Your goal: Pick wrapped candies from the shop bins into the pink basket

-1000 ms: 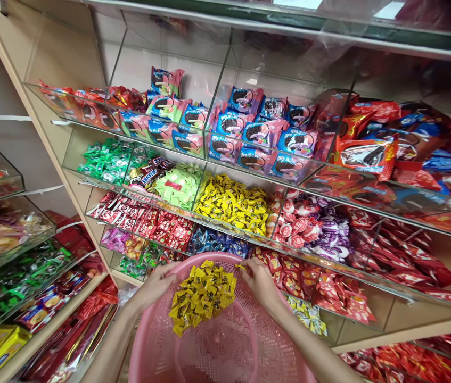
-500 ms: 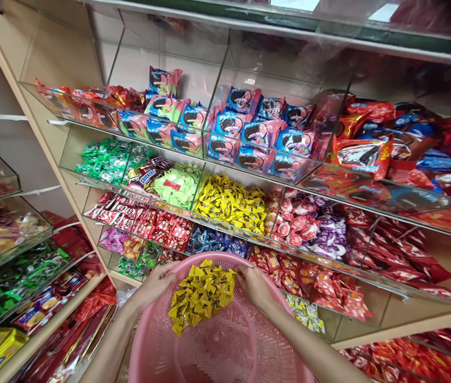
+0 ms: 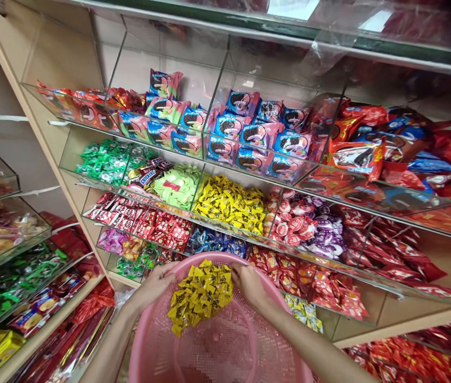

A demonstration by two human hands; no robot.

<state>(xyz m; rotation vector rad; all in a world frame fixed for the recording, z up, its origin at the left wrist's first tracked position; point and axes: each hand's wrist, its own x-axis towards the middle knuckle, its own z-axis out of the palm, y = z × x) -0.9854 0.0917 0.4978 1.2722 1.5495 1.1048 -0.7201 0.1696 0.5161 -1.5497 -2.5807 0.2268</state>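
Note:
A pink mesh basket [image 3: 225, 346] sits low in front of me, with a heap of yellow wrapped candies [image 3: 200, 295] piled against its far rim. My left hand [image 3: 154, 284] grips the basket's rim at the left of the heap. My right hand [image 3: 249, 283] rests at the right edge of the heap, fingers curled onto the candies. Above, on the shelf, a clear bin [image 3: 231, 205] holds the same yellow candies.
Tiered clear acrylic bins fill the shelf: green candies [image 3: 105, 159], light green sachets [image 3: 179, 185], red wafer packs [image 3: 145, 221], red and purple sweets [image 3: 309, 226], blue biscuit packs [image 3: 249, 135]. More snack shelves [image 3: 5, 266] stand at the left.
My right hand has drawn in from the basket's far rim onto the right side of the candy heap. The left hand has stayed on the rim.

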